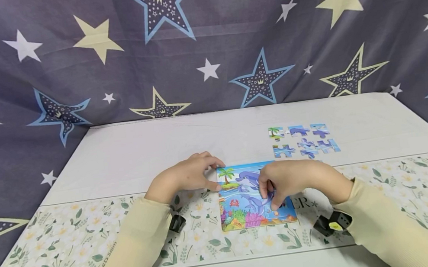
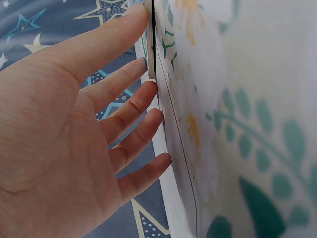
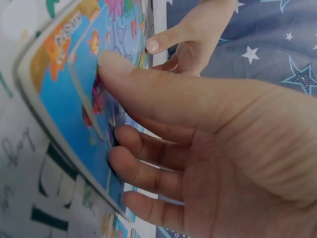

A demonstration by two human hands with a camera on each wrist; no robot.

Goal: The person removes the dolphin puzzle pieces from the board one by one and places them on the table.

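A jigsaw puzzle board [image 1: 242, 217] with dolphins, a palm tree and coral lies on the table in the head view. At its left edge my left hand [image 1: 192, 172] rests, thumb and fingertips touching the side, fingers loosely spread. Over the board's right half my right hand [image 1: 291, 179] bends its fingers, thumb lowest. In the right wrist view that thumb and the fingers stand around a puzzle piece [image 3: 86, 91], whose edge is slightly raised from the board; the index fingertip is hidden behind the thumb.
Beyond the board to the right, several loose puzzle pieces [image 1: 284, 151] lie in two rows. A floral cloth strip [image 1: 104, 240] runs across the white table [image 1: 160, 143]. A dark star-patterned curtain [image 1: 227, 40] hangs behind.
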